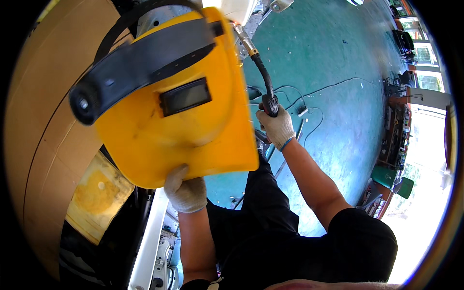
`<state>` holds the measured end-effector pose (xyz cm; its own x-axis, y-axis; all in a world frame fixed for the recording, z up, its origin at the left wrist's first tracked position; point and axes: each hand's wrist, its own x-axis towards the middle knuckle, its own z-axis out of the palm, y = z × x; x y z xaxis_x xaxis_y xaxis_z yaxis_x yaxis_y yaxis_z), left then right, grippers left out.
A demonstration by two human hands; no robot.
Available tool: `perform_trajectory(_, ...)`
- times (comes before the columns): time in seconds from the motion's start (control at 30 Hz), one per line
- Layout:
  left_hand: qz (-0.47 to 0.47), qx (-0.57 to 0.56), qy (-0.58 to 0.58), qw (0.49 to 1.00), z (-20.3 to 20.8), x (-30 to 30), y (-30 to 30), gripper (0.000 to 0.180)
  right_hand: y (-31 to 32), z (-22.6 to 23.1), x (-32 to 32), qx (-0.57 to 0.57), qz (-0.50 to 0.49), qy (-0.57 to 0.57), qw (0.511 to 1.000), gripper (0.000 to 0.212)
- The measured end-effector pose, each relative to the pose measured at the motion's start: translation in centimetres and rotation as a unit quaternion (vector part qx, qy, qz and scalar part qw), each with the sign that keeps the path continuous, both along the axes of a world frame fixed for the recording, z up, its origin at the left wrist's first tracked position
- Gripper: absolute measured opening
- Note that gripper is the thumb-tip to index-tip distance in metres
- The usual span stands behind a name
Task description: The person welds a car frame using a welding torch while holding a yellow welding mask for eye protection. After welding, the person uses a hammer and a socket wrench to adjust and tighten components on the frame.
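Observation:
A yellow welding mask (212, 130) with a dark viewing window and a black headband fills the upper middle, its inner side facing me. My left hand (185, 191), in a pale knit glove, grips the mask's lower edge with the thumb on the inside. My right hand (277, 124), gloved too, is wrapped round the black handle of a welding torch (265, 77). The torch's metal neck points up and away, toward a white part (237, 10) at the top. The mask hides much of what lies behind it; where exactly the torch tip ends is hard to make out.
Brown cardboard (53, 96) spreads along the left. Below it lies a stained yellowish panel (99, 198), beside a pale metal rail (149, 244). Cables (316, 111) trail over the green floor (333, 53). Shelves (395, 130) and a green chair (405, 187) stand at far right.

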<state>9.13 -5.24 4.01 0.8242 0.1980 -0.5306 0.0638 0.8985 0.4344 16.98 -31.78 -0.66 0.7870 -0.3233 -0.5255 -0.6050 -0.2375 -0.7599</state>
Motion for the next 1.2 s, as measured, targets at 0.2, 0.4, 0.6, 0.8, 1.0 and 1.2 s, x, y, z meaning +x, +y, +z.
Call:
perform_trajectory(0.2,-0.036,-0.042,-0.03,0.998,1.3,1.4,-3.2,0.061,-1.6,-4.9,-0.9,0.035,0.018,-0.108,0.993,0.031)
perform_trajectory(0.4,-0.045,-0.04,-0.053,0.997,1.6,1.8,-3.7,0.06,-1.6,-5.7,-1.1,0.029,0.041,-0.145,0.988,0.031)
perform_trajectory(0.6,-0.014,-0.014,-0.035,0.999,0.2,0.5,-0.9,0.066,0.6,-0.8,0.2,-0.012,0.031,-0.005,0.999,0.029)
perform_trajectory(0.8,0.034,0.026,0.011,0.999,-1.1,-1.7,3.0,0.07,-0.2,1.1,0.0,0.001,0.009,0.014,1.0,0.036)
perform_trajectory(1.0,0.053,0.041,0.005,0.998,-1.4,-2.4,4.6,0.067,-0.4,1.3,0.1,-0.006,0.003,0.022,1.0,0.036)
perform_trajectory(1.2,0.003,0.035,-0.016,0.999,-0.6,-1.0,1.8,0.066,-1.0,0.0,-0.1,0.018,0.006,0.014,1.0,0.031)
